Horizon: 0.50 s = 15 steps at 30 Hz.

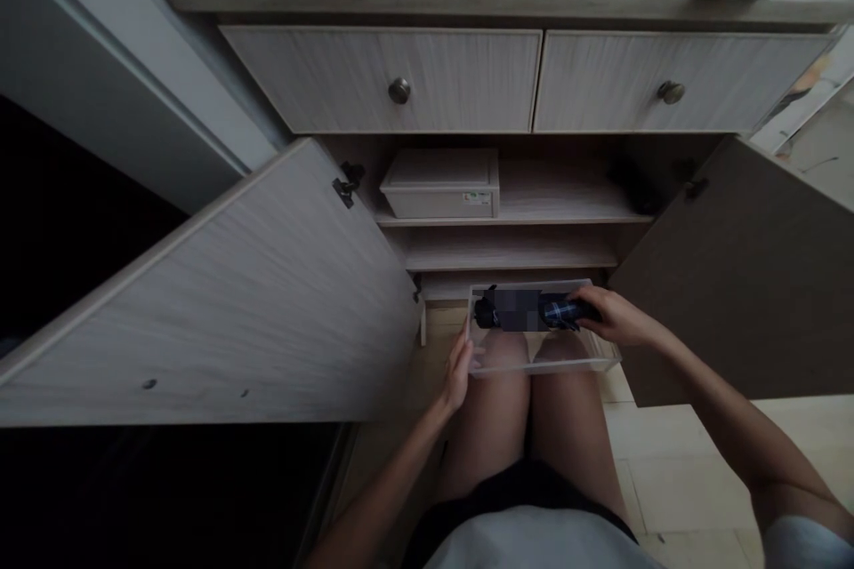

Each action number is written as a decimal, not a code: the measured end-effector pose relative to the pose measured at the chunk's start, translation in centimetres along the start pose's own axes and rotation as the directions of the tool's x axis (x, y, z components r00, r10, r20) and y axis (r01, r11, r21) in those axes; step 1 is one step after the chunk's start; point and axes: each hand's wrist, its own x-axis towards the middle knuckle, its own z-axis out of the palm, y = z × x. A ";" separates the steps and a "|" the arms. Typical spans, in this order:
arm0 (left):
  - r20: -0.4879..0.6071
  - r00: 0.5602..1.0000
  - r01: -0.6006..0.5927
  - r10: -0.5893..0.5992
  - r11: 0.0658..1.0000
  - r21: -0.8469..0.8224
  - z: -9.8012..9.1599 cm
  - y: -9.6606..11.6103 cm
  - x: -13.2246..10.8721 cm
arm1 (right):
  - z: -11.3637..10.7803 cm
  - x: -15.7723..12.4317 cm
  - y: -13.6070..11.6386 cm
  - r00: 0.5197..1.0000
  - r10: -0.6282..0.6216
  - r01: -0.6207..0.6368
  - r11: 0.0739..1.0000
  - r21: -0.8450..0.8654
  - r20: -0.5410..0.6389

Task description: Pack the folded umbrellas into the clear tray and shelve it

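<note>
A clear plastic box [567, 366] rests across the thighs, below the cabinet shelves. My left hand [458, 366] grips the left wall of this box. Over the box's right end, my right hand [617, 316] is closed around one end of a dark blue plaid folded umbrella [559, 313]. More dark, bundled material [486, 311] lies at the left inside the box. A blurred patch hides the middle, so I cannot tell whether it is one piece with the umbrella.
A lidded pale storage box [440, 184] stands on the upper shelf, left side. A dark object [633, 185] lies at that shelf's right end. The left cabinet door [253, 302] and right door [740, 276] stand wide on both sides. Two drawers [400, 62] are above; bags crowd the top.
</note>
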 end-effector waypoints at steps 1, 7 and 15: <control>-0.004 1.000 0.003 -0.003 1.000 -0.006 0.0 -0.1 0.0 | 0.5 0.0 -0.1 1.000 -0.005 0.005 0.999 -0.050 0.011; -0.005 1.000 0.028 -0.028 1.000 -0.005 0.0 -0.4 0.1 | 2.7 1.0 0.1 0.997 -0.034 0.049 0.976 -0.211 0.072; -0.011 1.000 0.029 -0.029 1.000 0.006 -0.3 -0.1 0.1 | 4.1 1.6 -0.1 0.995 0.066 -0.038 0.944 -0.327 0.075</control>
